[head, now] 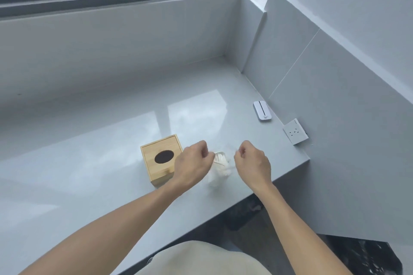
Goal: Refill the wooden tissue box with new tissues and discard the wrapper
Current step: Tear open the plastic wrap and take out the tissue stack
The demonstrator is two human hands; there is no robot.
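Note:
A square wooden tissue box (159,155) with a dark oval opening on top stands on the grey counter (89,163). Just to its right lies a white tissue pack (220,168) in a clear plastic wrapper. My left hand (192,165) pinches the wrapper at the pack's left side and partly covers the box's right corner. My right hand (252,163) pinches the wrapper at the pack's right side. The two hands hold the film apart over the pack, and the film itself is almost invisible.
A small white device (262,110) lies on the counter near the right wall. A white wall socket (295,131) sits on that wall just beyond the counter's corner. The counter's front edge (257,192) runs diagonally below my right wrist. Windows line the back.

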